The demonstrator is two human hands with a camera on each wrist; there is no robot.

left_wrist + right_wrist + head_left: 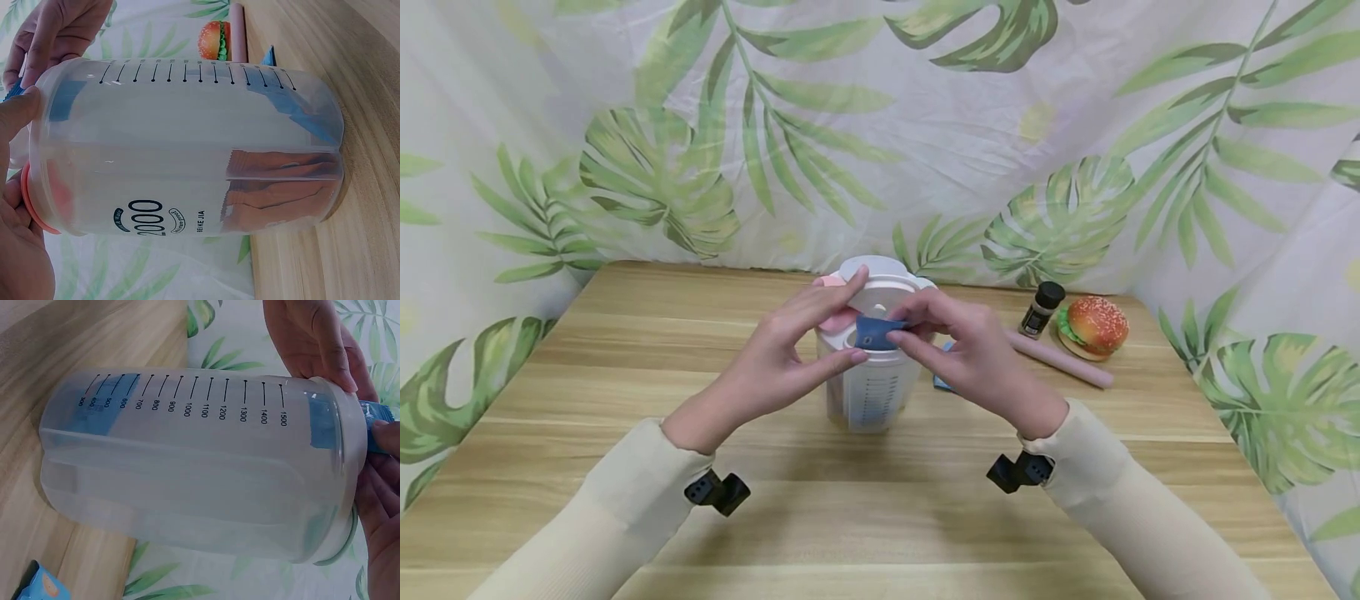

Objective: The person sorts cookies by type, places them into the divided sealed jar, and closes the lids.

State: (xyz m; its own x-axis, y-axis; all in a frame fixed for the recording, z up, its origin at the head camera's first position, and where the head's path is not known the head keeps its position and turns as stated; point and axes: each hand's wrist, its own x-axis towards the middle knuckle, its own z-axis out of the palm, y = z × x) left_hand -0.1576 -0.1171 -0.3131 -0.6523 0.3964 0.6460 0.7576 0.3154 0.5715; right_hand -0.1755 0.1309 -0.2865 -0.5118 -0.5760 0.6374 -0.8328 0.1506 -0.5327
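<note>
A tall clear plastic storage container (872,404) with volume marks stands upright on the table, its white flap (874,268) raised. My left hand (771,346) grips the lid, thumb on the front rim and fingers by the flap. Between thumb and fingers, my right hand (973,354) pinches a small blue packet (872,333). In the right wrist view, the packet's lower part (322,422) shows inside, below the rim. At the bottom, separate compartments hold brown packets (281,200) and blue wrapping (294,106). A pink cap (31,200) covers one section.
Right of the container lie a blue packet (943,381), partly hidden by my right hand, and a pink rod (1063,360). Behind them are a black-capped seasoning bottle (1041,311) and a toy hamburger (1093,325). A leaf-print cloth (850,142) hangs behind the wooden table (865,517).
</note>
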